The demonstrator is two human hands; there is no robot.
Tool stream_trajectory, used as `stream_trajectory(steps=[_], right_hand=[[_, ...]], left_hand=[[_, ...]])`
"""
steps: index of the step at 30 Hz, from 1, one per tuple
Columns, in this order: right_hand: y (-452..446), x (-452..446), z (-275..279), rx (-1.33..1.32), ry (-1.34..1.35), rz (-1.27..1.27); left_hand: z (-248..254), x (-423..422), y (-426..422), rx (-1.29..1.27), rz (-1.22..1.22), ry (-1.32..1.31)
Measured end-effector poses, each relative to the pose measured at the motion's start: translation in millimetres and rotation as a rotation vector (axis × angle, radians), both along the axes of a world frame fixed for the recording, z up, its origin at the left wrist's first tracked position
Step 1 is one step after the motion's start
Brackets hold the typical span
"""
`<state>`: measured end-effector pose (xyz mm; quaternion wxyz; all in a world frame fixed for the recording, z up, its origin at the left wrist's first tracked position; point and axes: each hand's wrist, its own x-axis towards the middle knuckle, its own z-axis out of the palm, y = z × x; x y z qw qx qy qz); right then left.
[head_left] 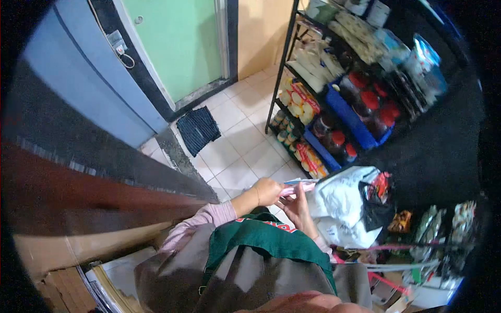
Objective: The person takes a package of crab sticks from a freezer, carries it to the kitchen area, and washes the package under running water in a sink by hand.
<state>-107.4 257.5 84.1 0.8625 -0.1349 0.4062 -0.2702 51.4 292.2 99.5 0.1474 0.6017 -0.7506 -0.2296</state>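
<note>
My left hand is closed round one end of a thin bundle of pink and bluish slips, in front of the green apron. From the other side, my right hand pinches the same bundle, its thumb and fingers on the pink part. What the slips are is too small to tell. Just right of my right hand is a white plastic bag, with a black bag against it.
A black shelf rack with blue trays of red-lidded jars stands at the upper right. A dark mat lies on the tiled floor by the green door. Packets hang at the lower right. A dark-edged wall runs along the left.
</note>
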Motion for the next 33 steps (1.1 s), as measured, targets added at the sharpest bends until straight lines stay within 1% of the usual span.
stream_trajectory(steps=[2,3,4,6,7,9,10,11,12,14,15,16,18,19,20,22,23,24,26,29,30,32,33], right_hand=[[-51.0,29.7,-5.8,0.030,-0.003,0.199],[-70.7,47.5,-11.0,0.014,0.010,0.221],[-91.2,70.5,-4.5,0.031,0.015,0.272],[-125.8,111.9,-14.2,0.043,-0.036,0.365],[-140.3,136.5,-16.1,0.075,-0.033,0.385],[-166.2,183.8,-3.6,0.067,0.015,0.447],[-176.9,206.6,1.3,0.051,0.043,0.469],[-192.2,229.0,-8.3,0.058,-0.025,0.530],[-207.6,249.1,-23.4,0.052,-0.036,0.511],[-241.5,294.0,-48.2,0.070,-0.070,0.769],[-250.2,319.6,-40.0,-0.032,-0.011,0.771],[-267.1,346.2,-53.7,-0.047,-0.022,0.753],[-290.5,380.2,-106.8,0.038,0.011,0.683],[-300.4,400.0,-117.9,0.029,0.100,0.648],[-312.9,421.9,-128.2,0.029,0.094,0.639],[-332.8,463.1,-138.9,0.093,0.236,0.652],[-344.2,481.3,-144.7,0.096,0.255,0.667],[-353.6,495.0,-152.3,0.109,0.251,0.652],[-383.4,525.5,-173.0,0.134,0.177,0.740],[-437.2,571.5,-155.8,0.200,0.213,0.692],[-455.8,587.2,-160.5,0.233,0.288,0.604],[-507.0,618.8,-189.3,0.259,0.047,0.705],[-543.4,639.7,-194.2,0.202,0.069,0.740]], left_hand=[[7.1,33.6,-38.0,0.051,0.045,-0.007],[8.4,48.6,-52.7,0.086,0.066,-0.021],[6.0,67.4,-68.2,0.093,0.091,-0.006],[-0.2,108.3,-91.5,0.098,0.202,-0.070],[2.0,130.6,-98.8,0.098,0.215,-0.070],[9.3,179.3,-111.9,0.076,0.359,0.011],[9.0,202.9,-117.5,0.074,0.354,0.003],[7.8,227.2,-123.2,0.095,0.433,0.025],[5.7,252.0,-130.2,0.112,0.506,0.047],[-3.1,303.6,-146.1,0.025,0.500,0.051],[5.9,328.2,-157.5,0.028,0.504,0.048],[10.1,354.5,-169.4,0.116,0.504,0.011],[9.6,402.1,-189.5,0.179,0.480,-0.057],[13.3,427.6,-201.4,0.179,0.470,-0.062],[18.0,451.6,-212.2,0.210,0.435,-0.081],[21.2,493.0,-234.9,0.256,0.391,-0.106],[21.3,511.9,-248.1,0.275,0.378,-0.092],[21.1,526.4,-261.0,0.294,0.361,-0.076],[12.5,553.4,-292.0,0.308,0.341,-0.082],[4.4,600.3,-353.3,0.318,0.324,-0.086],[2.3,611.9,-371.7,0.329,0.333,-0.077],[12.6,637.7,-409.0,0.348,0.344,-0.080],[20.0,651.8,-430.5,0.333,0.410,-0.072]])
